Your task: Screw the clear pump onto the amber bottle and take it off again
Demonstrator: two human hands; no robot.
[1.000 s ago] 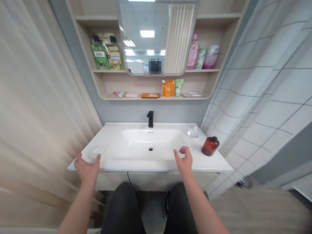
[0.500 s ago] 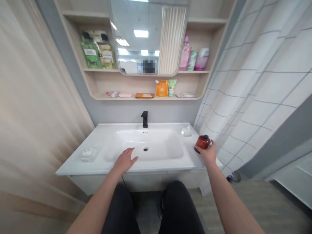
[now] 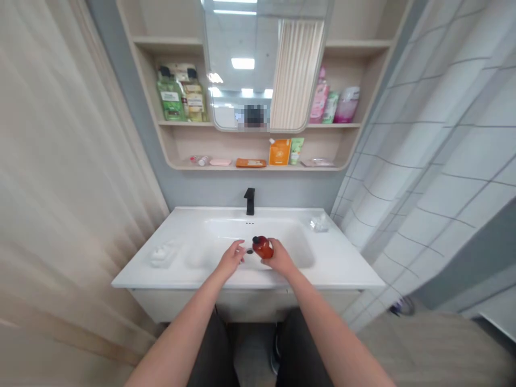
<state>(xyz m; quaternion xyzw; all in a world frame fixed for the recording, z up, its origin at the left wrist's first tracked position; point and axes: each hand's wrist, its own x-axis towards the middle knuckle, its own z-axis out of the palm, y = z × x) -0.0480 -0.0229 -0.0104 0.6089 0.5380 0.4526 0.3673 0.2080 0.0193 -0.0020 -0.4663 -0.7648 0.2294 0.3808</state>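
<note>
At the far left hung a pleated beige fabric curtain [image 3: 60,161], and beside it the glossy white countertop [image 3: 346,263] began, with a small clear-and-white object [image 3: 162,253], too blurred to make out, resting on its left end. Above, on the pale wooden shelf unit, a green transparent bottle with a black cap [image 3: 172,99] stood just beside a yellow transparent bottle with a black cap [image 3: 195,103]. The left hand [image 3: 231,259] hovered over the front of the white rectangular basin [image 3: 296,244], its fingers spread and loosely curved, well parted, with nothing in its grasp; a narrow gap lay between its fingertips and the bottle's cap. Just beyond that gap showed the round dark drain [image 3: 250,251], and behind it the angular matte black faucet [image 3: 250,201] rose from the back edge. Next came the squat amber translucent bottle with a black cap [image 3: 264,248], held above the basin and tipped so that its cap pointed left. The right hand [image 3: 280,259] had hold of it from the right side, thumb towards the front and fingers round the far side, closed to the bottle's width. Farther right, a small clear object [image 3: 320,222] sat at the countertop's back corner, near a white curtain with dark grid lines [image 3: 403,188].
</note>
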